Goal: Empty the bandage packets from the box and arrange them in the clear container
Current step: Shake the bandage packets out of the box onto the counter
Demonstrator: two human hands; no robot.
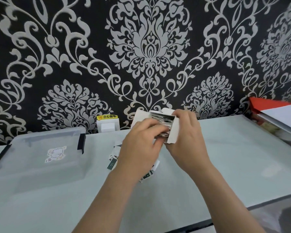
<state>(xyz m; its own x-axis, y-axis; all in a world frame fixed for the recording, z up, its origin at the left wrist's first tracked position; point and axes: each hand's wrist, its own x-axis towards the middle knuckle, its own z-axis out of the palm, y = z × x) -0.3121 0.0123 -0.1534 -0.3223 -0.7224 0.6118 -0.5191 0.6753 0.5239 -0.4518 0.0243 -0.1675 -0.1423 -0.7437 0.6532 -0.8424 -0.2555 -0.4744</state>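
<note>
A wall (149,47) with black wallpaper and a pale flower pattern is filling the upper half of the view, and a pale, glossy table (233,157) is lying below it. The clear container (32,174) is standing on the left part of the table, well apart from the hands; it is carrying a lid with a small sticker (55,153) on top and a black clip (81,142) at its right end. A stack of white and red folders (279,118) is resting at the right edge of the table, against the wall. The person is holding both hands above the middle of the table. The right hand (186,137) is grasping the small white box (172,137) from the right side and is keeping it lifted, with the open mouth turned to the left and the flaps standing out. The left hand (139,145) is reaching into this mouth, and its fingers are curling round the bunch of bandage packets (161,119) that is still sitting inside the box. Some loose packets (113,163) are lying on the table just under the left hand, partly hidden by it. A white wall socket (107,126) with a yellow label (107,117) is sitting behind the table, between the container and the box.
</note>
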